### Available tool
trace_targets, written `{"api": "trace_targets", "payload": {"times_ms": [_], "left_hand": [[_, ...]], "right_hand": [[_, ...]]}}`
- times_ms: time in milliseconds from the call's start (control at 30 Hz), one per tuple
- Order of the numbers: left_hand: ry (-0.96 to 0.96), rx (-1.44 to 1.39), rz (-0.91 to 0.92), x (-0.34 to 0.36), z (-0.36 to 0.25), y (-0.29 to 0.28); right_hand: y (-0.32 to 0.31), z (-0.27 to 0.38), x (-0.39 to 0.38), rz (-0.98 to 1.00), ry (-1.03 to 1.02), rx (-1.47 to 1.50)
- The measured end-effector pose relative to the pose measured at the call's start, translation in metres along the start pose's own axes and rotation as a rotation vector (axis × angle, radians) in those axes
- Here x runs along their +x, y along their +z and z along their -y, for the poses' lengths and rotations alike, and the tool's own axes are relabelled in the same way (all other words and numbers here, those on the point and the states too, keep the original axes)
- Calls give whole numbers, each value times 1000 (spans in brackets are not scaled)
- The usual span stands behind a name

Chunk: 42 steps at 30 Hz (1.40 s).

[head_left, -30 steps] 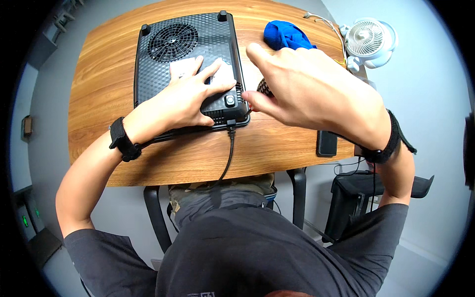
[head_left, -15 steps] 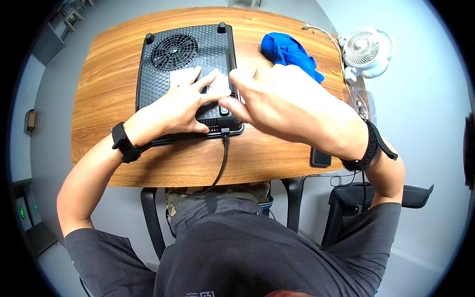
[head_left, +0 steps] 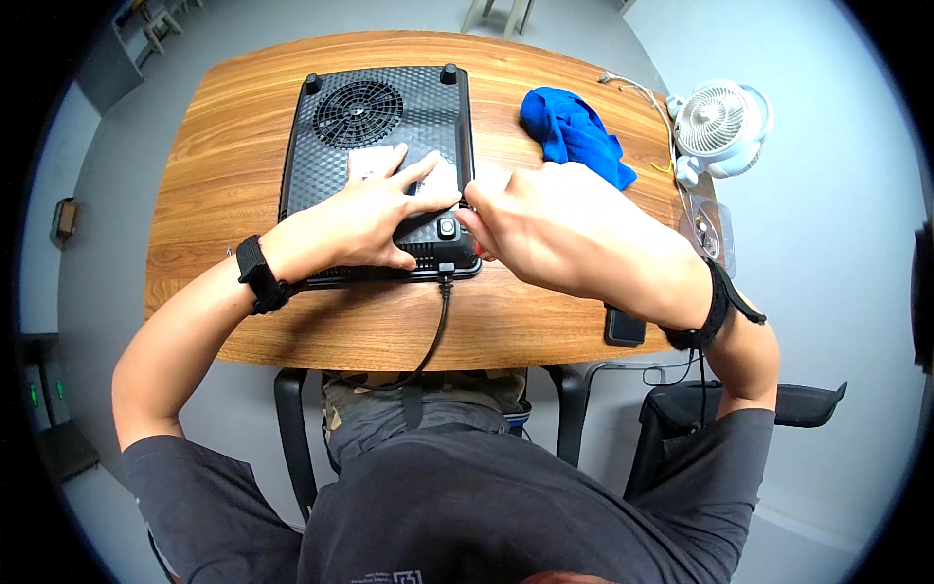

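Black portable induction cooktop [head_left: 418,127] lies underside up on wooden table [head_left: 555,331]. Left hand [head_left: 365,219] palm-down on cooktop's near half, fingers splayed, released. Right hand [head_left: 540,219] curled at cooktop's near right corner; red sliver [head_left: 478,249] shows beneath, cannot tell what fingers grasp. Power cord [head_left: 440,331] leaves cooktop's near edge; blue cloth [head_left: 579,136] right of cooktop.
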<state>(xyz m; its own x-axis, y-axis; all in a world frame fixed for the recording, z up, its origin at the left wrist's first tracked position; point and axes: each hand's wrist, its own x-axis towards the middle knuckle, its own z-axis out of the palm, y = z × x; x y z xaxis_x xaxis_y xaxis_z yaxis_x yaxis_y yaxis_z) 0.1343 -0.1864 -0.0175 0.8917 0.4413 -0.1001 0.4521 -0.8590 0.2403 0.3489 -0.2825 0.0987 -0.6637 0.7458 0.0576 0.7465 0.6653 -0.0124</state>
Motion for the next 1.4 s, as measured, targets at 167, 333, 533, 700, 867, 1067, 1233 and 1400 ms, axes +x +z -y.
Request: {"api": "trace_targets", "payload": {"times_ms": [167,333,533,700,867,1067,1233,1400], "left_hand": [[6,0,4,0,1,2],[2,10,32,1,-1,-2],[-18,-22,75,2,-2,-4],[-9,-9,41,-1,-3,-5],[23,16,47,2,-4,-8],[31,17,54,4,1,-4],[60,17,20,4,4,0],[95,-14,33,9,5,-1]], "right_hand": [[-4,-2,4,87,79,116],[-23,-7,-3,184,-22,204],[-2,-13,5,92,53,225],[10,-6,6,34,121,4],[-16,-7,-6,156,39,73],[4,-12,-4,34,67,87],[2,1,-3,-33,138,36],[-14,3,-14,131,182,102]]}}
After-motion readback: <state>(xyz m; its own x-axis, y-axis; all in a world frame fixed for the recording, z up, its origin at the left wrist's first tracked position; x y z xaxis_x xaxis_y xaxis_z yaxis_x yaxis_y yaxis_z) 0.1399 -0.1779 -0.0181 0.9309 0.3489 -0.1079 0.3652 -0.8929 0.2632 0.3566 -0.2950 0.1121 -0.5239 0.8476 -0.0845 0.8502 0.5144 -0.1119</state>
